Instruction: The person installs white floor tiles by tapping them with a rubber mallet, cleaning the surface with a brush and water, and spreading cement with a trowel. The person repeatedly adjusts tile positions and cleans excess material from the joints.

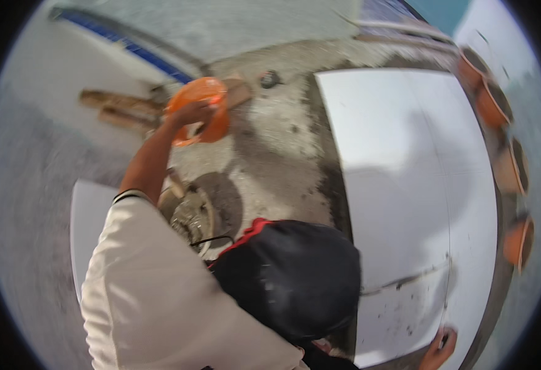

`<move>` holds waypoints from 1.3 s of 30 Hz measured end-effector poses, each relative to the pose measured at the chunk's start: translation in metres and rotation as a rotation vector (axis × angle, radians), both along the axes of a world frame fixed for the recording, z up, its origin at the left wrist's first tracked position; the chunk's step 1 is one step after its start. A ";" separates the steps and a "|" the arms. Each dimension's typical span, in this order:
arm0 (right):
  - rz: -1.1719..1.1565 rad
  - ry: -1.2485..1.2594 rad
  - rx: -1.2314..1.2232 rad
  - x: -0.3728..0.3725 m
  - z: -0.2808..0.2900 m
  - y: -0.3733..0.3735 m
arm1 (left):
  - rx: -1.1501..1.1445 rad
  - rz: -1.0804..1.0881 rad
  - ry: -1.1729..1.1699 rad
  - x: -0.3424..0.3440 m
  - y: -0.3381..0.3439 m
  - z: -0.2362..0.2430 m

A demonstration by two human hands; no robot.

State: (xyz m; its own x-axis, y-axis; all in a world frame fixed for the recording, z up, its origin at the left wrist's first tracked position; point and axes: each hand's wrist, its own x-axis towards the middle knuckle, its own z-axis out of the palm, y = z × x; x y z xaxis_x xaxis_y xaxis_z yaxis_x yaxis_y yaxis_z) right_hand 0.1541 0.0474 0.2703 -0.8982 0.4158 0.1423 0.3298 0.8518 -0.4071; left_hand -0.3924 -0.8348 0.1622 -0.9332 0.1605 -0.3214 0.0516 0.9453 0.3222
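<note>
Floor (pixel 282 148) beside the laid white tiles (pixel 387 135) looks unfinished. Far left sits an orange bucket (pixel 219 128), left hand (pixel 194 115) at its mouth, grip unclear; right hand (pixel 438 351) curls over the tiles, hold unclear. Smears (pixel 401 283) probably await wiping.

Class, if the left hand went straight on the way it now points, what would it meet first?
Most likely the wall of the orange bucket; the left hand is blurred, so how deep it reaches is unclear.
</note>
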 end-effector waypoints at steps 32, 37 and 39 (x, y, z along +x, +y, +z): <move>0.116 -0.466 -0.251 -0.100 0.011 -0.091 | -0.159 0.452 0.052 0.042 -0.096 -0.089; 0.162 -0.589 -0.091 -0.129 0.003 -0.067 | -0.199 0.312 0.064 0.017 -0.079 -0.109; 0.200 -0.506 -0.085 -0.155 0.024 -0.085 | -0.142 0.368 0.008 0.016 -0.058 -0.135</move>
State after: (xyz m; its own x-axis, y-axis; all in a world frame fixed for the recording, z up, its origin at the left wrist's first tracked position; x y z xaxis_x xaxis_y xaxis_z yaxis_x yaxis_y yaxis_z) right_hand -0.0013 -0.0376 0.2948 -0.9084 0.2217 -0.3545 0.3377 0.8889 -0.3096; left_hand -0.3763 -0.8930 0.0276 -0.9228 -0.2304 -0.3088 -0.2968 0.9362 0.1883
